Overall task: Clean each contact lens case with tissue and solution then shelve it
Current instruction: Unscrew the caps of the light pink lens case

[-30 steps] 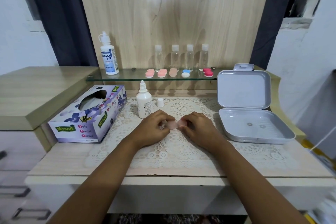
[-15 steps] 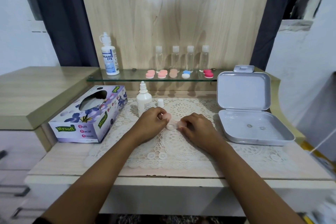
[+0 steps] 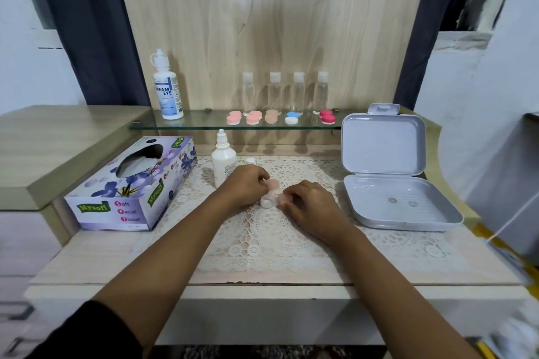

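Note:
A pale pink contact lens case (image 3: 269, 200) lies on the lace mat (image 3: 262, 239) between my hands. Its left well is open and shows clear plastic. My left hand (image 3: 248, 186) holds the unscrewed pink cap (image 3: 273, 183) just above that well. My right hand (image 3: 309, 204) pinches the case's right cap (image 3: 283, 198) and steadies the case. A white solution bottle (image 3: 223, 159) stands uncapped behind my left hand, its small cap (image 3: 250, 160) beside it. The tissue box (image 3: 131, 186) sits at the left.
A glass shelf (image 3: 204, 125) at the back carries several closed lens cases (image 3: 253, 118), a larger solution bottle (image 3: 166, 90) and several clear bottles (image 3: 298, 90). An open grey plastic box (image 3: 390, 178) stands at the right. A raised wooden counter (image 3: 58, 137) borders the left.
My left hand has unscrewed the left cap and lifted it up and away from the case. The open well now shows. My right hand has stayed on the case.

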`<state>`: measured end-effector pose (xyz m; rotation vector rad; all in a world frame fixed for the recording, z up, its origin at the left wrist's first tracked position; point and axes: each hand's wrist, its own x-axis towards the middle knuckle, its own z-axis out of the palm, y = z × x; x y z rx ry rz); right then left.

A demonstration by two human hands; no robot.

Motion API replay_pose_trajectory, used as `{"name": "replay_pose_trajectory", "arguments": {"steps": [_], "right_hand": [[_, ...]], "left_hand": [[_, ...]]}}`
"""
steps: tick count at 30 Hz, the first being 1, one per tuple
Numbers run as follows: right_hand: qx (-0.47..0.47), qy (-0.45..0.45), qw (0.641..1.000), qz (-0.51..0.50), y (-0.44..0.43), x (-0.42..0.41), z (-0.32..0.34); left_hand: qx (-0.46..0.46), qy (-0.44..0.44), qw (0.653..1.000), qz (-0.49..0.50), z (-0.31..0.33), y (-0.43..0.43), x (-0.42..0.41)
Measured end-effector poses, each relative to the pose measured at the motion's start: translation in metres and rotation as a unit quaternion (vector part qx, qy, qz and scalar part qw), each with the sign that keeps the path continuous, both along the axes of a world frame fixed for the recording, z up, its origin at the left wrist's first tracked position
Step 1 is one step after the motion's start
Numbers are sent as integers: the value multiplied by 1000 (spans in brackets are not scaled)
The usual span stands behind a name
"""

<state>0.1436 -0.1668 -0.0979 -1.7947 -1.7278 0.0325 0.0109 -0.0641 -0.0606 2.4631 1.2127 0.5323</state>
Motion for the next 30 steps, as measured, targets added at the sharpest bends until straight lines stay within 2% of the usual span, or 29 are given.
{"name": "replay_pose_trajectory", "arguments": {"steps": [6, 13, 18, 23, 30], "right_hand": [[-5, 0, 1000, 0, 0, 0, 0], [-4, 9, 1000, -1, 0, -1, 1], [-13, 10, 1000, 0, 0, 0, 2], [-1, 13, 1000, -2, 0, 0, 2], [-6, 11, 1000, 8, 1, 1, 2]], "left_hand": [[-7, -28, 1000, 3, -4, -2, -5], [-7, -109, 994, -6, -8, -25, -25], [-28, -106, 993, -41, -15, -35, -35], [24, -114, 992, -46, -24, -32, -32], [28, -138, 989, -51, -24, -32, -31]]}}
